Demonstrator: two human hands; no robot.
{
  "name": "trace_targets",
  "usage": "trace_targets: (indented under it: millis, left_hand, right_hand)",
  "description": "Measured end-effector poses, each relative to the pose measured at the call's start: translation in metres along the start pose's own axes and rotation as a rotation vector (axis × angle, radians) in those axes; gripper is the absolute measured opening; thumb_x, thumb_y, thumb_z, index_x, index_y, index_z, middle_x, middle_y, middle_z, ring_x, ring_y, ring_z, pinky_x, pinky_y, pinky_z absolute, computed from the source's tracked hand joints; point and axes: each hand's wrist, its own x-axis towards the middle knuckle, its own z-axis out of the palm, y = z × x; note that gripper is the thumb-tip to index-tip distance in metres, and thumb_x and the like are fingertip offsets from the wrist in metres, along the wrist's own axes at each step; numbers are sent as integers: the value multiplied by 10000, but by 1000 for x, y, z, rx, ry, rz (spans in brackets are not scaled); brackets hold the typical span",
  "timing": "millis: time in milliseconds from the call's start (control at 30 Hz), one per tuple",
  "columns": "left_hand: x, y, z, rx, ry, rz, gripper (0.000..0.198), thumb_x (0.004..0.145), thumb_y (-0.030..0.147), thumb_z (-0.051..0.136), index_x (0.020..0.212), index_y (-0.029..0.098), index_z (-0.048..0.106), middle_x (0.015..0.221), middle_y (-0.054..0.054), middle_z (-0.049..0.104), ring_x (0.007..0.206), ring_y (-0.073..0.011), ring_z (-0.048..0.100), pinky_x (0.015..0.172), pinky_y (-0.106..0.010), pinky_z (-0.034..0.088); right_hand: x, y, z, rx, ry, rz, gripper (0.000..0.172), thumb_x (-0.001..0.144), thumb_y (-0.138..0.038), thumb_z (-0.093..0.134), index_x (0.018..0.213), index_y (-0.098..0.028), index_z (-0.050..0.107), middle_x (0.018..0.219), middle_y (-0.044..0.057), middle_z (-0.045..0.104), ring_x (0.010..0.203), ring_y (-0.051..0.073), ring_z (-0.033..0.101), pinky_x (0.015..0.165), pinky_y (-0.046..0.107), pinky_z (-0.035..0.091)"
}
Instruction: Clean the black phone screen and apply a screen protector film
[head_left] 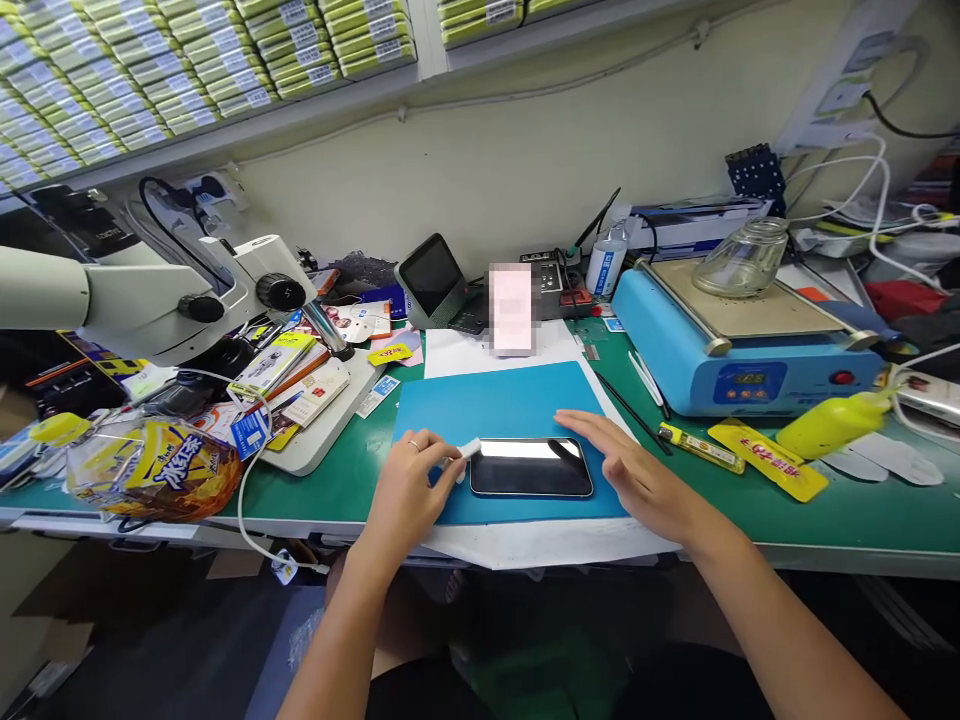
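A black smartphone (pixel 531 467) lies screen up on a blue work mat (pixel 495 405) near the front edge of the green bench. My left hand (pixel 409 487) pinches a small white wipe (pixel 469 449) and holds it against the phone's top left corner. My right hand (pixel 626 462) rests flat with fingers spread beside the phone's right end, its fingertips near the upper right corner. It holds nothing.
A white stereo microscope (pixel 150 295) stands at the left over cluttered cards and a snack bag (pixel 161 470). A blue heating plate (pixel 739 345) with a glass jar (pixel 742 258) sits at right. Yellow bottle (pixel 832 422), yellow packet (pixel 769 458) and lighter (pixel 701 447) lie nearby.
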Motion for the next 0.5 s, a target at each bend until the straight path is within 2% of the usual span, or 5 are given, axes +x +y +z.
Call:
trace_targets:
  millis: [133, 500]
  left_hand:
    - [-3, 16, 8, 69, -45, 44, 194, 1015, 314, 556, 970, 254, 735, 947, -47, 677, 896, -244, 591, 814, -421, 490]
    - [-2, 38, 19, 211, -81, 131, 185, 1027, 313, 537, 1032, 236, 705, 1052, -74, 670, 968, -273, 579, 833, -458, 458]
  right_hand:
    - [-1, -3, -1, 7, -16, 5, 867, 901, -828, 169, 1558, -335, 447, 1624, 81, 436, 1495, 364, 388, 1198, 573, 355]
    - [-3, -5, 0, 14, -16, -27, 844, 912, -811, 211, 1551, -319, 460, 1618, 96, 435, 1490, 349, 390, 1196, 559, 359]
